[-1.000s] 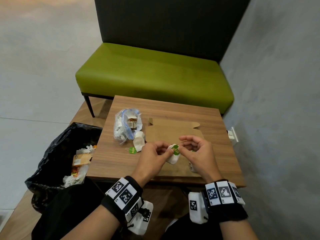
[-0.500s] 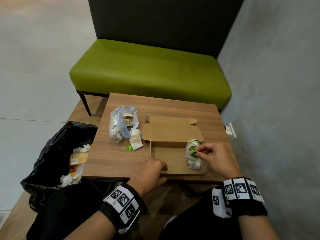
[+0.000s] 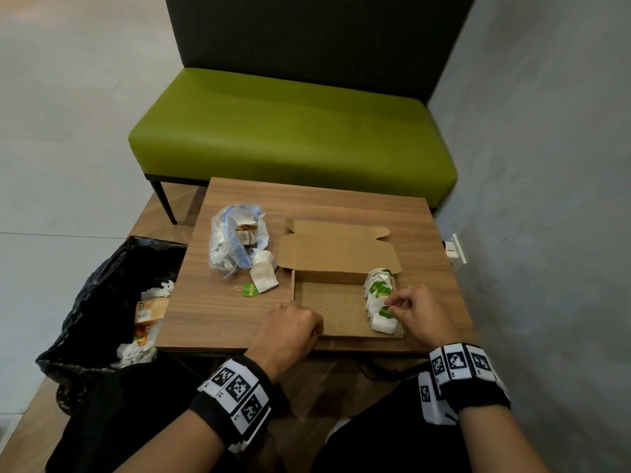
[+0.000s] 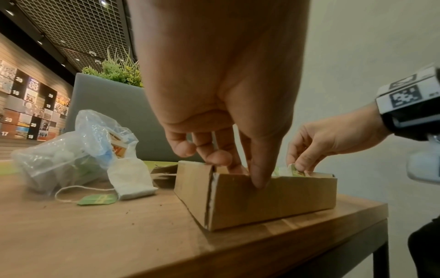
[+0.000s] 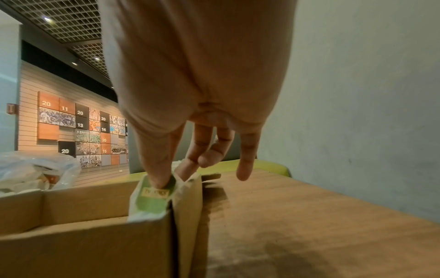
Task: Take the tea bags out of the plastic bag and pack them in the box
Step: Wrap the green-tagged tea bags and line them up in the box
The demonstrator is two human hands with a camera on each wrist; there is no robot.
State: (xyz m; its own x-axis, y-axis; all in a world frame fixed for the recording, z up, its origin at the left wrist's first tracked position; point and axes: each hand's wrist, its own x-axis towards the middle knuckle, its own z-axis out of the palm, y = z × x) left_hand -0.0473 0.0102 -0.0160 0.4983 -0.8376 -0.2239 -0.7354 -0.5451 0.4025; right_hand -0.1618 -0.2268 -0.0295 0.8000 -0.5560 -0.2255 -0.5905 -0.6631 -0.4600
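Left hand (image 4: pixel 221 105) fingers (image 4: pixel 258 176) curled over box (image 3: pixel 327 305) near wall, gripping it. Right hand (image 3: pixel 418 314) fingers (image 5: pixel 159 175) narrow, pinching tea bag (image 5: pixel 152 199) in box's right end. Plastic bag (image 3: pixel 235 240) left on worktop (image 3: pixel 218 319).

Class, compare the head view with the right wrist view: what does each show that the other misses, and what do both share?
Head view only: the left hand gripping the box's near edge, a loose tea bag on the table, and the black bin bag.

Right wrist view only: a numbered photo wall.

Both: the right hand pinching a green-tagged tea bag in the cardboard box, and the plastic bag.
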